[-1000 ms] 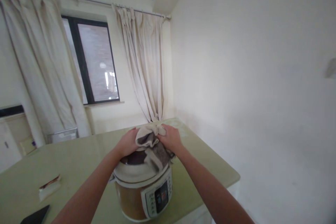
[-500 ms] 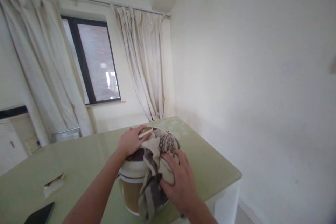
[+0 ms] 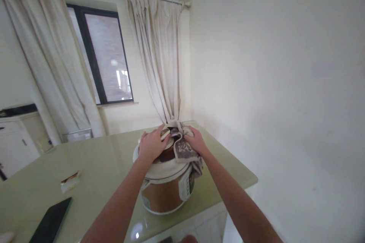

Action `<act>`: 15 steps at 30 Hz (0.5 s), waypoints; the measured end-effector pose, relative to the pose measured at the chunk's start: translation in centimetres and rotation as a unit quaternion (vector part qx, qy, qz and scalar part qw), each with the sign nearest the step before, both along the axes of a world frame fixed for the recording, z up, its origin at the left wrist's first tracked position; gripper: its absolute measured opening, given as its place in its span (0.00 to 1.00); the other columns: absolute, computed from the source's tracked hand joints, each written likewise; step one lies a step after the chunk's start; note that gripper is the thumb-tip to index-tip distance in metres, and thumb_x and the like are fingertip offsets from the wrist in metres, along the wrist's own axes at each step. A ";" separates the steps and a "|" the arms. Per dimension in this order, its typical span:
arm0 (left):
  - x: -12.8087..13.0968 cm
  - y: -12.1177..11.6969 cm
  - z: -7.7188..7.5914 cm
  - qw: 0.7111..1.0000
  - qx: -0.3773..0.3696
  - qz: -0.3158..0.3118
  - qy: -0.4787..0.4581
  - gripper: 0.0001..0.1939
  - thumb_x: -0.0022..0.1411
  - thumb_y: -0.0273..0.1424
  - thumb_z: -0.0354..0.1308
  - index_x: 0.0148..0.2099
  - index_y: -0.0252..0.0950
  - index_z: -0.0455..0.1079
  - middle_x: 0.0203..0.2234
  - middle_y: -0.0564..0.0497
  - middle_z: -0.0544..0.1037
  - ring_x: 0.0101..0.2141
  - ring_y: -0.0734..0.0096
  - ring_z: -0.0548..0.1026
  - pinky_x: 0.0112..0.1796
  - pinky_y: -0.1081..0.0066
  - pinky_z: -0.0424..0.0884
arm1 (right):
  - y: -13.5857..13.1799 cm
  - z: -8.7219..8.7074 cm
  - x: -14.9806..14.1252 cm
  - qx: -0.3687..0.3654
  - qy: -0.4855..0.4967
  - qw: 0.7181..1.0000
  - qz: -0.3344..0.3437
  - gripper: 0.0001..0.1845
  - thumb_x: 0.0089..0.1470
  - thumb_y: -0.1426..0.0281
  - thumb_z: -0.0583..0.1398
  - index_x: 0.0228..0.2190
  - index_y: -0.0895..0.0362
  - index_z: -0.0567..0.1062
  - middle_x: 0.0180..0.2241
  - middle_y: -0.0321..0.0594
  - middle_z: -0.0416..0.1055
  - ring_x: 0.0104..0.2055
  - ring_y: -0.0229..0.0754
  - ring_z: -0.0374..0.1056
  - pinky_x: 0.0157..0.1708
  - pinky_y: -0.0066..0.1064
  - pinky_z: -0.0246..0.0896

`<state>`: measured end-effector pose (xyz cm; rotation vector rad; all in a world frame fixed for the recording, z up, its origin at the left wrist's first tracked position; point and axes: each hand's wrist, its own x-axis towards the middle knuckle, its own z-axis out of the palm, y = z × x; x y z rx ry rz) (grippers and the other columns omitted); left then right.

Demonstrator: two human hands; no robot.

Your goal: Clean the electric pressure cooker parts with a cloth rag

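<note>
Pale wall (image 3: 273,91) rises to the right of the round cooker (image 3: 162,193), which stands near the front edge of a green tabletop (image 3: 102,163). Beyond the cooker hang cream curtains (image 3: 156,49), with a dark-framed window (image 3: 107,57) between them. A dark flat device (image 3: 51,222) lies left of the cooker, nearer the wearer. On the cooker's lid, a patterned cloth (image 3: 186,150) sits bunched, its loose end draping toward the wearer and down over the right side; crumpled so, it shows no clear long axis. The right hand (image 3: 196,140) is the nearer one, its grip closed on the cloth's upper right, so the cloth lies directly under and left of that grip. The left hand (image 3: 154,144), left of the cloth, has finger and thumb around the lid handle (image 3: 165,134). Smallest, a pale packet (image 3: 70,182) lies left of the cooker.
</note>
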<state>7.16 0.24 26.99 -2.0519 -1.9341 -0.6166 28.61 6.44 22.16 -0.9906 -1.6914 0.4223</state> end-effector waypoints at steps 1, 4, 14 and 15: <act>-0.2 0.2 0.0 1.000 -0.001 -0.011 -0.001 0.31 0.73 0.50 0.49 0.71 0.43 0.65 0.51 0.40 0.84 0.53 0.48 0.81 0.62 0.47 0.64 | -2.0 -1.9 0.1 0.012 0.011 1.000 -0.016 0.23 0.50 0.69 0.60 0.48 0.56 0.81 0.47 0.44 0.81 0.50 0.55 0.76 0.56 0.52 0.70; -0.9 0.9 0.3 1.000 -0.018 -0.015 -0.006 0.29 0.73 0.52 0.49 0.68 0.47 0.70 0.49 0.41 0.85 0.51 0.48 0.82 0.60 0.50 0.66 | -9.0 -8.8 -1.8 0.116 0.033 0.989 -0.085 0.30 0.51 0.71 0.60 0.56 0.53 0.78 0.57 0.48 0.76 0.61 0.57 0.71 0.62 0.52 0.65; -1.5 1.7 0.2 1.000 -0.022 -0.010 -0.012 0.26 0.73 0.46 0.51 0.67 0.47 0.72 0.49 0.41 0.85 0.51 0.47 0.82 0.56 0.53 0.69 | -5.7 -6.3 -5.1 0.119 0.032 0.985 -0.120 0.30 0.58 0.62 0.60 0.61 0.54 0.74 0.62 0.53 0.70 0.66 0.60 0.65 0.66 0.57 0.59; -1.4 1.5 0.1 1.000 -0.012 0.004 -0.011 0.26 0.73 0.46 0.51 0.67 0.46 0.72 0.48 0.40 0.85 0.50 0.46 0.82 0.56 0.52 0.69 | -3.6 -5.0 -4.3 0.067 0.060 0.991 -0.094 0.26 0.60 0.61 0.59 0.57 0.55 0.77 0.56 0.50 0.76 0.59 0.57 0.71 0.62 0.52 0.64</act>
